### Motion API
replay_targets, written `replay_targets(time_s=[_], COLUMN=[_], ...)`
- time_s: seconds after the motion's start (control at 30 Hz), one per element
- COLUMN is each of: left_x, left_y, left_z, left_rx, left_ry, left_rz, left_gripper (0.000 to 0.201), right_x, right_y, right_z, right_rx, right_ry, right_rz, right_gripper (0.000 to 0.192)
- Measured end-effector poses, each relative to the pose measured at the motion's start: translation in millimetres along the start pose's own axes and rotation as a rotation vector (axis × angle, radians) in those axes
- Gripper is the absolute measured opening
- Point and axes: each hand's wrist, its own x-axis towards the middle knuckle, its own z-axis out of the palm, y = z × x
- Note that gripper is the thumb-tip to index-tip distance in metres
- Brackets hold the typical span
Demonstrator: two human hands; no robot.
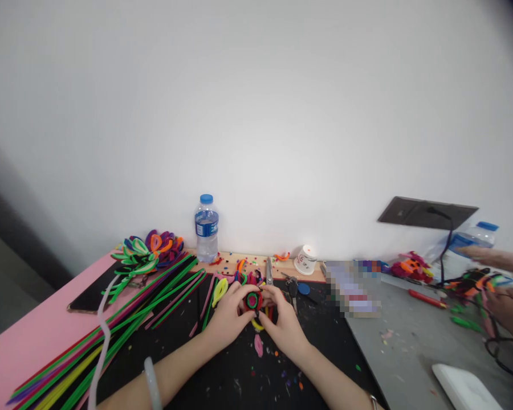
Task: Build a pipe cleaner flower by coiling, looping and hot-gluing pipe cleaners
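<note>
My left hand (227, 316) and my right hand (284, 322) meet over the black mat (239, 376), both pinching a small coiled pipe-cleaner disc (252, 299) with red, black and green rings. A yellow loop (257, 325) hangs under the disc between my hands. A pink scrap (259, 345) lies on the mat just below them. Scissors (269, 272) lie right behind the disc. A yellow-green looped piece (219, 290) rests left of my left hand.
Long pipe cleaners (123, 330) in green, pink and yellow fan across the left. Finished looped flowers (147, 253), a phone (92, 296), a water bottle (206, 228), a white cup (305, 259) and keys (297, 287) stand behind. Another person's hands (507, 304) work at right.
</note>
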Motion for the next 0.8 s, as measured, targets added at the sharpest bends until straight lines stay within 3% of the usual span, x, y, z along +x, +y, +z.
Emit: replay_targets(time_s=[0.8], left_x=[0.0], left_y=[-0.1], left_z=[0.2], left_rx=[0.02], left_ry=[-0.008], left_rz=[0.008], left_gripper=[0.039], right_x=[-1.1], right_y=[2.1], right_z=[1.1], right_rx=[0.014], right_ry=[-0.024], right_rz=[0.029], right_gripper=[0.05])
